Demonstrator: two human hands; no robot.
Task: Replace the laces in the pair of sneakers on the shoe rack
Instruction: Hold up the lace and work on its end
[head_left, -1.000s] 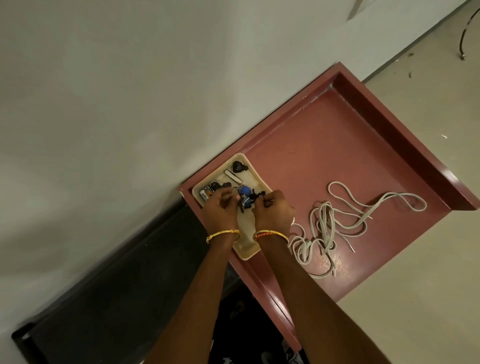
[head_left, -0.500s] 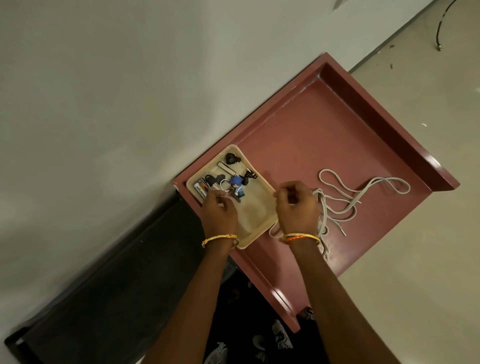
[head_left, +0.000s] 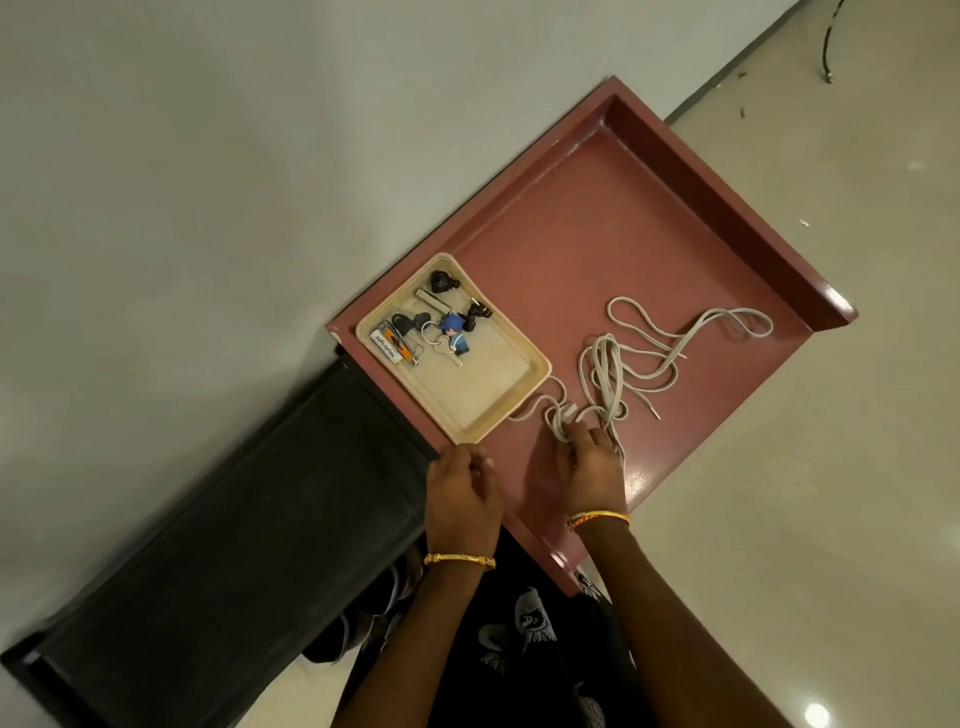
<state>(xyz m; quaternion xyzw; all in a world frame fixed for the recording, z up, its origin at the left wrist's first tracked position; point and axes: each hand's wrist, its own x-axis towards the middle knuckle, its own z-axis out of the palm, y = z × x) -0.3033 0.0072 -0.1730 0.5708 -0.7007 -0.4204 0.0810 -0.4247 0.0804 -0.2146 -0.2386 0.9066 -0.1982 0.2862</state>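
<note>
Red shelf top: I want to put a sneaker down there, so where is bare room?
The far half of the red shelf top, between its raised rim and the tangled white laces, is bare. The near strip is crowded: cream tray, laces, both hands.

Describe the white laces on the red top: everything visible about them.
The white laces are flat cords that look woven, lying loose and tangled in loops on the red top, right of the cream tray. One tipped end points right. The right hand grips the near bunch; how many laces there are cannot be told.
</note>
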